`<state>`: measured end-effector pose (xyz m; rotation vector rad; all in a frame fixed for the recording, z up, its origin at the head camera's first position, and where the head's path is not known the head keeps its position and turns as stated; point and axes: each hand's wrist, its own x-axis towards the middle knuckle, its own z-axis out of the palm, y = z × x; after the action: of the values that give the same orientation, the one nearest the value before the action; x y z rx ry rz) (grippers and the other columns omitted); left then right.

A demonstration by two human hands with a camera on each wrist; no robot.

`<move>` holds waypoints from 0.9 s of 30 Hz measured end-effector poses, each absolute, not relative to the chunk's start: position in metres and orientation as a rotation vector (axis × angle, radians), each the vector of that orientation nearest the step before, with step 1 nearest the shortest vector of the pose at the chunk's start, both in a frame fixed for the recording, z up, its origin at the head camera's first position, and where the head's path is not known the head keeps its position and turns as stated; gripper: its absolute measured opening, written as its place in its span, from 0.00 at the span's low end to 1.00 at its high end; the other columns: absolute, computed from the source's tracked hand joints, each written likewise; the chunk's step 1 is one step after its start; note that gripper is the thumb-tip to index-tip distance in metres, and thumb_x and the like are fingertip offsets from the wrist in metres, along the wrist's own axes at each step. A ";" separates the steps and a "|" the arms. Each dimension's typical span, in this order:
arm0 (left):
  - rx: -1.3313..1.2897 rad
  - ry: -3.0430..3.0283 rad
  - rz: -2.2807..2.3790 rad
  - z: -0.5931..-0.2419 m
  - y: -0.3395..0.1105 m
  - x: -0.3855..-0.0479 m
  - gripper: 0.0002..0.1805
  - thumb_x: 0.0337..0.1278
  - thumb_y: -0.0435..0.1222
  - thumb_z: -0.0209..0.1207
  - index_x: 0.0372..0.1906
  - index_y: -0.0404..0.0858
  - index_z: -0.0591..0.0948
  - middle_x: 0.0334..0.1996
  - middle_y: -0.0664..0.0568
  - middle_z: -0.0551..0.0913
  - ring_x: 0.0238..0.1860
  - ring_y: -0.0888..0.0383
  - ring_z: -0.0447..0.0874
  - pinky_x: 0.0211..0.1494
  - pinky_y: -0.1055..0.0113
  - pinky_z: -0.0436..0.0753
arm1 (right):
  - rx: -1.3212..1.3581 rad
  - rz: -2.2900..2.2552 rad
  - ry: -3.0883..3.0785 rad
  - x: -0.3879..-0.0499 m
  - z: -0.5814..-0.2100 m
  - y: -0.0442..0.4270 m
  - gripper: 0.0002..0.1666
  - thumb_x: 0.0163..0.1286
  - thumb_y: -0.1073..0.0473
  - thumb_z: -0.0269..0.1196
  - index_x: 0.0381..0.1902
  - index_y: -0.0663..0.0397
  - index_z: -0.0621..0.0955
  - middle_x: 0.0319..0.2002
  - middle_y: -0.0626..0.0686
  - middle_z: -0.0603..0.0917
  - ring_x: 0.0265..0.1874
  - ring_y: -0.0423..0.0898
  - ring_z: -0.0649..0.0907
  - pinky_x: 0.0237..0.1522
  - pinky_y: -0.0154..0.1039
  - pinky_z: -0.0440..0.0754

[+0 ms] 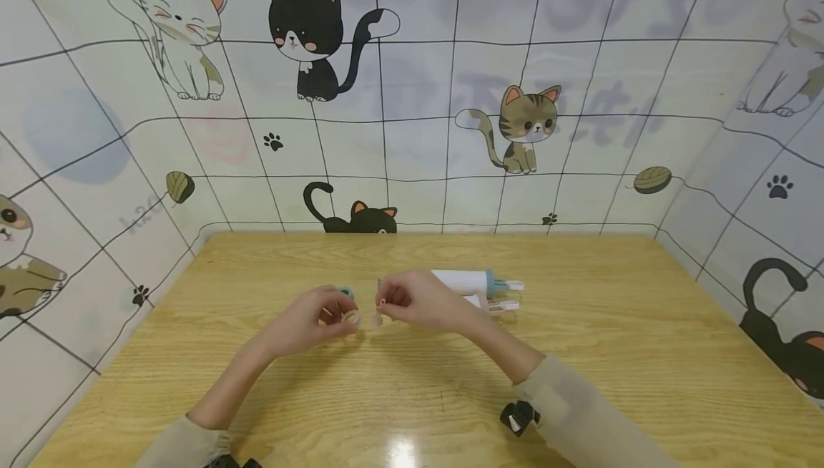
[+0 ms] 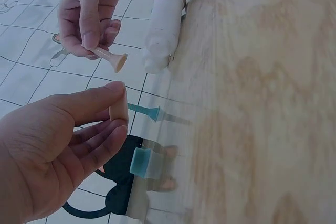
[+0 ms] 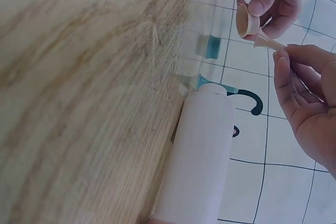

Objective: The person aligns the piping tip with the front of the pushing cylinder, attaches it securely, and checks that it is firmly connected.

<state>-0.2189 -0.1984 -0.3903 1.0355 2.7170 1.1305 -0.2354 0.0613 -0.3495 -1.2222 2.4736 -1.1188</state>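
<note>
My left hand (image 1: 315,319) pinches a short peach ring-shaped cap (image 3: 249,22) between thumb and fingers, its round opening turned toward the other hand. Across a small gap, my right hand (image 1: 421,300) pinches the thin stem of a peach funnel-shaped nozzle (image 2: 116,61). The nozzle's flared end faces the cap; in the right wrist view the two overlap, and whether they touch I cannot tell. Behind the hands lie a teal nozzle (image 2: 149,111) of the same shape and a teal ring-shaped cap (image 2: 140,162) on the table.
Two white bottles lie on their sides by the right hand: one with a blue end (image 1: 460,281), the other with a pale pink end (image 1: 475,301), partly hidden by the hand. A cat-patterned tiled backdrop (image 1: 418,153) rises behind the wooden table (image 1: 618,339).
</note>
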 end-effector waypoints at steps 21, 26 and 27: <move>0.993 2.698 1.473 -0.370 -0.179 -0.215 0.11 0.61 0.36 0.70 0.47 0.39 0.85 0.40 0.53 0.83 0.38 0.58 0.83 0.44 0.64 0.88 | -1.394 -1.181 2.666 -0.233 -0.346 0.082 0.07 0.73 0.63 0.63 0.45 0.52 0.86 0.30 0.41 0.81 0.24 0.36 0.72 0.24 0.31 0.74; 0.955 2.650 1.550 -0.363 -0.174 -0.212 0.12 0.60 0.36 0.70 0.48 0.40 0.85 0.41 0.53 0.84 0.38 0.56 0.84 0.43 0.64 0.88 | -1.418 -1.202 2.677 -0.231 -0.346 0.087 0.09 0.74 0.63 0.62 0.48 0.53 0.86 0.32 0.42 0.82 0.30 0.37 0.77 0.31 0.32 0.81; 0.948 2.642 1.563 -0.362 -0.173 -0.212 0.12 0.60 0.36 0.70 0.48 0.40 0.85 0.41 0.53 0.84 0.39 0.56 0.84 0.43 0.63 0.88 | -1.421 -1.211 2.669 -0.231 -0.347 0.088 0.09 0.74 0.63 0.62 0.48 0.54 0.86 0.33 0.43 0.83 0.31 0.37 0.78 0.32 0.32 0.82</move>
<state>-0.2116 -0.1731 -0.3616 0.9481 2.6417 1.5633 -0.2311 0.0885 -0.3465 -1.4215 2.6694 -1.2109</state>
